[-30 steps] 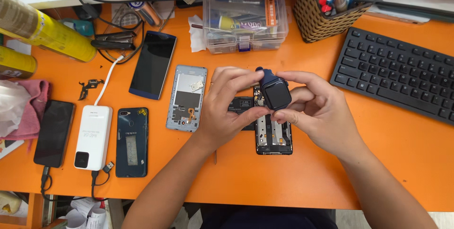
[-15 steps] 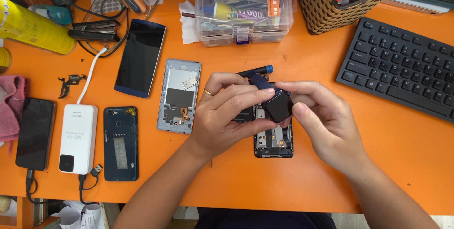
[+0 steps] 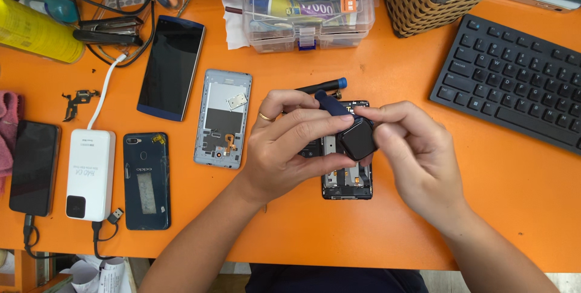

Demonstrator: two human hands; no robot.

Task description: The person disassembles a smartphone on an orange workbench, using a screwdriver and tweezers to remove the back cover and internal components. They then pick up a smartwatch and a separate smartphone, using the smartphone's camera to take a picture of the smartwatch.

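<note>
Head-worn, looking almost straight down at the orange desk (image 3: pixel 423 81) from close above, hands (image 3: pixel 290 148) near centre, keyboard (image 3: pixel 514 81) at the right edge.

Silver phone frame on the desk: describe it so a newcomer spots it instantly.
On the orange desk, look just beside the left hand, below the clear plastic box. The silver phone frame lies flat there, opened up with its insides showing. The phones further along are dark and closed; this one is pale metal.

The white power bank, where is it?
In the head view the white power bank lies on the left of the orange table, between a black phone and a dark blue phone.
</note>
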